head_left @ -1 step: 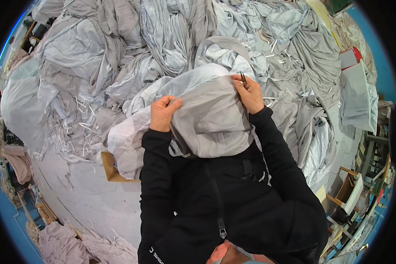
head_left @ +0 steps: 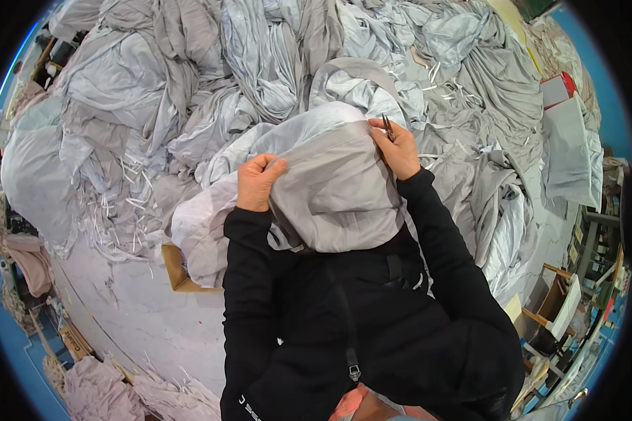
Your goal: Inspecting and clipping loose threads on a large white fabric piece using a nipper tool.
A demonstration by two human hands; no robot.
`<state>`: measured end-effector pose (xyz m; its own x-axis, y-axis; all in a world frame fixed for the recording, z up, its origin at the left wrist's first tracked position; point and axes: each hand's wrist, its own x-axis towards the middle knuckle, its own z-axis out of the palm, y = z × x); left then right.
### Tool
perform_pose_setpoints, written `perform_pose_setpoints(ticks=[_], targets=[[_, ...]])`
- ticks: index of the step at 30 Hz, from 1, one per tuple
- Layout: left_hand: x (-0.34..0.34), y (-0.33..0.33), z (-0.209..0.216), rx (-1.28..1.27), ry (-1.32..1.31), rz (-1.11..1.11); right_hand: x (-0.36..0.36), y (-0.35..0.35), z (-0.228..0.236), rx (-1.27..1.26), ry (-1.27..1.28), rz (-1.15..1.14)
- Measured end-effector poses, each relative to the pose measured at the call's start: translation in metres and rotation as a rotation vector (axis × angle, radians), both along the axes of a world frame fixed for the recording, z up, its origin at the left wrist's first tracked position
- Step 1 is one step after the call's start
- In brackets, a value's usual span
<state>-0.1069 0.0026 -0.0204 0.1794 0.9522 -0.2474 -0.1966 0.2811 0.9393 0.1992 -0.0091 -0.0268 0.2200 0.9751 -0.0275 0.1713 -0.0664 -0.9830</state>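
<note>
A grey cloth (head_left: pixel 337 189) with a paler blue-white side is drawn up in front of my body, stretched between my two hands. My left hand (head_left: pixel 258 184) pinches its edge between thumb and fingers at the left. At the upper right, my right hand (head_left: pixel 400 151) pinches the same edge with thumb and forefinger. Dark pointed thread snips (head_left: pixel 389 128) are also tucked in my right hand, tips pointing up and away from the cloth. The cloth's lower part lies against my black jacket, and more of it bunches beyond and to the left.
Large heaps of grey and pale blue fabric (head_left: pixel 140 70) cover the far side of the pale table (head_left: pixel 119 295), with loose white ties (head_left: pixel 133 182) among them. A cardboard box (head_left: pixel 182 275) sits partly under the cloth at the left. Wooden-framed items (head_left: pixel 555 302) stand at the right.
My left hand has shifted very slightly to the left, with the cloth edge still pinched. The right hand and snips look almost unmoved.
</note>
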Motion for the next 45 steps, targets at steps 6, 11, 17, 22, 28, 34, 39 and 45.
perform_pose_setpoints(ticks=[6,11,17,22,28,34,39,45], targets=[[-0.019,0.003,0.000,0.109,-0.068,-0.013,0.018,0.005,-0.008,-0.194,0.193,0.023],[-0.033,0.005,-0.002,0.067,0.004,0.014,0.021,0.003,-0.007,-0.216,0.255,0.089],[-0.057,0.000,-0.001,0.069,0.123,0.039,0.035,0.011,-0.023,-0.302,0.282,0.082],[-0.075,-0.007,0.006,0.067,0.220,0.065,0.039,0.014,-0.030,-0.355,0.387,0.069],[-0.089,-0.021,0.004,0.086,0.398,0.069,0.033,0.016,-0.014,-0.216,0.273,-0.020],[-0.016,-0.017,0.032,0.721,1.255,-0.097,0.015,0.015,0.020,-0.015,0.161,0.279],[0.084,0.002,0.060,0.770,0.865,-0.075,0.005,0.022,0.041,-0.074,0.172,0.426],[0.122,0.008,0.051,0.710,0.981,-0.001,0.019,0.036,0.034,-0.038,0.004,0.575]])
